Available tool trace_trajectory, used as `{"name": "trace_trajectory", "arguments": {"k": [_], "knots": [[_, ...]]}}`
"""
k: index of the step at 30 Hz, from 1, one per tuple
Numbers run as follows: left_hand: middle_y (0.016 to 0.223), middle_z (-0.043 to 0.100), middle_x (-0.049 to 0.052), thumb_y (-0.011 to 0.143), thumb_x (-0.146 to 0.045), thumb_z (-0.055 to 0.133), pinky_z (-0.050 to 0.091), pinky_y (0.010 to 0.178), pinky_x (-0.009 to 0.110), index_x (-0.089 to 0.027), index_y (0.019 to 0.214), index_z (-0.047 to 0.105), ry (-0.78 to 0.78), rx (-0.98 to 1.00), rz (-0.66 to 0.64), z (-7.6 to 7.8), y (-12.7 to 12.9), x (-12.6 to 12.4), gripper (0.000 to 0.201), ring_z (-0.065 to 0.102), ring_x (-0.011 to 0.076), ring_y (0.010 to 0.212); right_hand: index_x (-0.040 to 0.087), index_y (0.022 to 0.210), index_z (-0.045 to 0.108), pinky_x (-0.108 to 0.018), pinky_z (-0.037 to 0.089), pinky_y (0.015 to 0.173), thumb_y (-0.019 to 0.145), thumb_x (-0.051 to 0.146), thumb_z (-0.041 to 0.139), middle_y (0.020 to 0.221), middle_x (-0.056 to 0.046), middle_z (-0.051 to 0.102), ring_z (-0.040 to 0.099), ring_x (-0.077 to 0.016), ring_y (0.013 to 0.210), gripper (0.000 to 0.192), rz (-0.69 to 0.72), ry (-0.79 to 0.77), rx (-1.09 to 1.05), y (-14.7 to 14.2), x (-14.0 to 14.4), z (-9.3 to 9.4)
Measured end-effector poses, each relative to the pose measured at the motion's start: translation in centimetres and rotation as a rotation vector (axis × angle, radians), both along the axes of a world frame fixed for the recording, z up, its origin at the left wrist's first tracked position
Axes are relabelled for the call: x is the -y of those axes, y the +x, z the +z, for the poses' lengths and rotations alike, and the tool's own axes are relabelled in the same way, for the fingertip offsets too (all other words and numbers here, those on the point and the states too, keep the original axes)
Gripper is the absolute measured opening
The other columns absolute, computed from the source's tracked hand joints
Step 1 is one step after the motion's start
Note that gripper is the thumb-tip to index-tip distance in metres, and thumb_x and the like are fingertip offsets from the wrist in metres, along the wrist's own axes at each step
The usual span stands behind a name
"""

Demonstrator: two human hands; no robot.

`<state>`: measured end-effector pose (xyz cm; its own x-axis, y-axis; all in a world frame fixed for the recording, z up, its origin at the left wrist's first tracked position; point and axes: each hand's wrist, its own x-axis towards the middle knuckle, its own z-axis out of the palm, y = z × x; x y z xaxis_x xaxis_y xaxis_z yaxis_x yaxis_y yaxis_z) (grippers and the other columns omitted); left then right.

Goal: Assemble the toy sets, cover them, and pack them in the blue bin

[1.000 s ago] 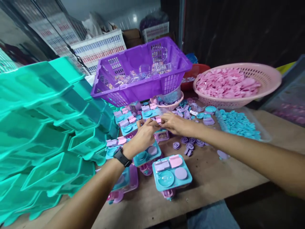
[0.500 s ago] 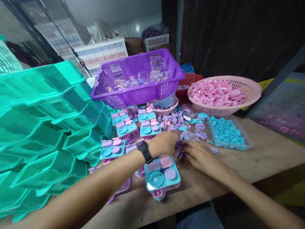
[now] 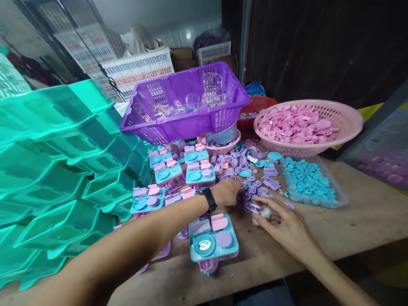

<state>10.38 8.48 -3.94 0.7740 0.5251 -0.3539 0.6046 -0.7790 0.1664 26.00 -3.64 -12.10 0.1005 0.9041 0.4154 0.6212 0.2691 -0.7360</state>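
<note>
My left hand (image 3: 228,192), with a black watch on its wrist, reaches into the near side of a pile of small round purple plastic parts (image 3: 254,183). Its fingers are curled, and their tips are hidden, so what they hold cannot be seen. On the right, my right hand (image 3: 287,219) pinches a crumpled, clear whitish plastic bag (image 3: 264,216) between thumb and fingers. A longer purple piece (image 3: 251,207) lies by its fingertips. Nearest me stands a turquoise-topped toy kitchen set (image 3: 214,238) with purple and pink pieces and a round dish on top.
Several similar toy sets (image 3: 168,172) stand left of the pile. Stacked green bins (image 3: 105,187) fill the left side. Behind are a purple basket (image 3: 178,127) and a pink basket (image 3: 350,123) of pink parts. A clear tray (image 3: 341,199) holds turquoise parts at right.
My hands have moved apart, the right one drawing toward me and right with the bag. Round purple parts now show between them. The view has shifted slightly.
</note>
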Motion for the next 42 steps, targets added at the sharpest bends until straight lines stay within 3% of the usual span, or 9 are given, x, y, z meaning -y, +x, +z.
{"name": "trace_trajectory", "arguments": {"k": [4, 7, 11, 14, 18, 22, 29, 33, 42], "knots": [[0.104, 0.077, 0.009, 0.080, -0.004, 0.066, 0.051, 0.077, 0.022, -0.011, 0.107, 0.074, 0.017, 0.124, 0.036, 2.4, -1.6, 0.4, 0.029, 0.070, 0.0184, 0.093, 0.022, 0.096, 0.081, -0.032, 0.063, 0.064, 0.070, 0.055, 0.079, 0.092, -0.008, 0.080, 0.076, -0.0254, 0.078, 0.042, -0.059, -0.150, -0.382, 0.5, -1.3, 1.3], [0.087, 0.075, 0.005, 0.081, -0.012, 0.073, 0.044, 0.063, 0.021, -0.010, 0.094, 0.074, 0.003, 0.288, 0.108, 4.7, -4.2, 0.6, 0.013, 0.065, 0.0145, 0.077, 0.023, 0.093, 0.083, -0.031, 0.061, 0.051, 0.056, 0.062, 0.086, 0.085, -0.009, 0.081, 0.074, -0.0253, 0.064, 0.054, -0.085, -0.200, -0.483, 0.6, -3.9, 2.8], [0.073, 0.068, 0.000, 0.082, -0.014, 0.073, 0.039, 0.055, 0.021, -0.010, 0.087, 0.071, -0.091, 0.583, 0.335, 6.8, -9.8, -0.5, 0.007, 0.059, 0.0122, 0.066, 0.024, 0.094, 0.085, -0.032, 0.058, 0.049, 0.059, 0.067, 0.084, 0.082, -0.007, 0.081, 0.071, -0.0244, 0.061, 0.055, -0.048, -0.100, -0.310, -0.9, -9.4, 5.5], [0.068, 0.065, -0.001, 0.087, -0.016, 0.065, 0.040, 0.052, 0.020, -0.010, 0.090, 0.069, -0.088, 0.680, 0.493, 7.1, -14.1, -2.7, 0.008, 0.057, 0.0106, 0.059, 0.024, 0.103, 0.084, -0.036, 0.061, 0.067, 0.078, 0.063, 0.072, 0.094, -0.008, 0.081, 0.073, -0.0256, 0.079, 0.048, 0.110, 0.076, -0.117, -3.4, -14.7, 7.0], [0.068, 0.066, -0.001, 0.088, -0.020, 0.066, 0.039, 0.053, 0.021, -0.010, 0.089, 0.069, 0.035, 0.677, 0.500, 6.5, -17.0, -6.3, 0.011, 0.057, 0.0119, 0.058, 0.021, 0.112, 0.081, -0.035, 0.059, 0.072, 0.095, 0.047, 0.056, 0.094, -0.009, 0.078, 0.073, -0.0242, 0.083, 0.040, 0.288, 0.282, 0.191, -6.2, -21.2, 6.7], [0.086, 0.074, 0.004, 0.083, -0.012, 0.071, 0.044, 0.067, 0.023, -0.011, 0.092, 0.074, 0.125, 0.635, 0.387, 5.7, -16.3, -9.2, 0.010, 0.064, 0.0158, 0.076, 0.021, 0.102, 0.083, -0.036, 0.061, 0.071, 0.095, 0.037, 0.055, 0.091, -0.010, 0.077, 0.073, -0.0241, 0.080, 0.032, 0.389, 0.341, 0.313, -7.1, -24.6, 4.7], [0.097, 0.077, 0.005, 0.082, -0.008, 0.073, 0.046, 0.070, 0.022, -0.014, 0.099, 0.076, 0.075, 0.530, 0.195, 3.5, -14.0, -12.5, 0.018, 0.066, 0.0153, 0.078, 0.023, 0.103, 0.081, -0.042, 0.062, 0.083, 0.098, 0.031, 0.053, 0.099, -0.011, 0.077, 0.075, -0.0262, 0.091, 0.029, 0.478, 0.410, 0.382, -6.4, -25.1, 3.6], [0.093, 0.077, 0.004, 0.087, -0.012, 0.072, 0.045, 0.069, 0.021, -0.011, 0.105, 0.073, 0.054, 0.511, 0.175, 2.7, -14.1, -12.8, 0.018, 0.065, 0.0138, 0.075, 0.023, 0.111, 0.079, -0.039, 0.062, 0.081, 0.098, 0.031, 0.058, 0.099, -0.010, 0.077, 0.075, -0.0249, 0.091, 0.027, 0.477, 0.413, 0.355, -6.3, -24.8, 3.7], [0.112, 0.075, 0.012, 0.093, -0.010, 0.064, 0.047, 0.082, 0.021, -0.009, 0.114, 0.070, 0.073, 0.527, 0.127, 3.2, -14.1, -12.9, 0.023, 0.068, 0.0175, 0.097, 0.023, 0.100, 0.081, -0.045, 0.063, 0.086, 0.096, 0.031, 0.063, 0.099, -0.009, 0.081, 0.077, -0.0271, 0.094, 0.020, 0.468, 0.436, 0.253, -6.1, -25.3, 2.9]]}}
